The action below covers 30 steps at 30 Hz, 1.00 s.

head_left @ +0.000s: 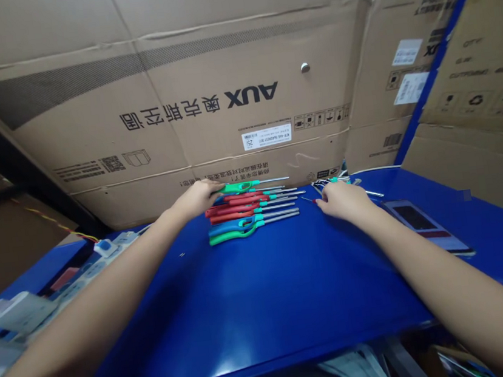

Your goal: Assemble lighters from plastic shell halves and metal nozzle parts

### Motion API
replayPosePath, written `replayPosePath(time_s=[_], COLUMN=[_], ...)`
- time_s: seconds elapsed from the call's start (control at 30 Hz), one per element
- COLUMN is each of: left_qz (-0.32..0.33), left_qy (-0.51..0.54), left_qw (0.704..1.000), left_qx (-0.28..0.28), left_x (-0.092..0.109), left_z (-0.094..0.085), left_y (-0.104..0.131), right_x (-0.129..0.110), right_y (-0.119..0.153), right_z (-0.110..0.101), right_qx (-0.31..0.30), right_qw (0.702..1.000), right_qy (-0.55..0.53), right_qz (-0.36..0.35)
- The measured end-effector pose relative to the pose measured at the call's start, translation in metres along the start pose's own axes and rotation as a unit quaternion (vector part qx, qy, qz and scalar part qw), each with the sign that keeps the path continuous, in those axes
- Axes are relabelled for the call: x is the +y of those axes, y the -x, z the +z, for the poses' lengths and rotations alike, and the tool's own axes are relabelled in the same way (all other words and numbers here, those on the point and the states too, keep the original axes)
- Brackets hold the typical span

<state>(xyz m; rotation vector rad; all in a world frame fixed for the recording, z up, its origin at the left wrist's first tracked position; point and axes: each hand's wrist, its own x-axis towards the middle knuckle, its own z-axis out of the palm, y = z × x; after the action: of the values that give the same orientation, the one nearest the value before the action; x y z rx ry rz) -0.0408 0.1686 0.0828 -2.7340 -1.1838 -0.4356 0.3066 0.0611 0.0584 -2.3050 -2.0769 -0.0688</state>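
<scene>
Gripping with fingers of left hand (198, 198), curled tight on handle end of green lighter (238, 187); pinching with fingers of right hand (347, 201), nearly together on thin red-ended tool (313, 201). Backed by cardboard (199, 60). Laid on blue bench (257, 310): row of lighters (229, 210) between hands, rods pointing right; flat panel (435, 234) right of right hand. Held at row's far edge: green lighter. Held near rod tips: tool.

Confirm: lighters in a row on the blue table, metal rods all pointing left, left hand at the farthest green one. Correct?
One error: the metal rods point right, as the head view shows. The rest holds: lighters in a row on the blue table, left hand at the farthest green one.
</scene>
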Motion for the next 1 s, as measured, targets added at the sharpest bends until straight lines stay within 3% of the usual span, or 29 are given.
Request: replayPosePath(time_s=[0.33,0.53,0.6,0.67,0.87,1.0], left_qz=[-0.013,-0.052,-0.127,-0.233,-0.347,-0.417], left_qy=[-0.003,-0.024,-0.067,-0.116,-0.094,-0.087], left_qw=[1.000,0.998,0.990,0.960,0.891,0.847], left_qx=[0.003,0.028,-0.013,-0.106,-0.276,-0.317], left_x=[-0.002,0.008,0.011,0.012,-0.002,-0.007], left_z=[0.011,-0.010,-0.023,-0.037,-0.064,-0.067], left_y=[-0.001,0.030,0.051,0.078,0.169,0.197], right_x=[-0.006,-0.007,-0.007,-0.007,-0.005,-0.004], right_y=[0.005,0.006,0.005,0.005,0.003,0.002], right_z=[0.007,0.008,0.009,0.009,0.009,0.010], right_qx=[-0.059,-0.080,-0.084,-0.086,-0.065,-0.043], right_qw=[0.998,0.996,0.995,0.995,0.997,0.998], right_qy=[0.000,0.006,0.009,0.011,0.012,-0.003], right_qz=[-0.037,-0.045,-0.046,-0.046,-0.044,-0.049])
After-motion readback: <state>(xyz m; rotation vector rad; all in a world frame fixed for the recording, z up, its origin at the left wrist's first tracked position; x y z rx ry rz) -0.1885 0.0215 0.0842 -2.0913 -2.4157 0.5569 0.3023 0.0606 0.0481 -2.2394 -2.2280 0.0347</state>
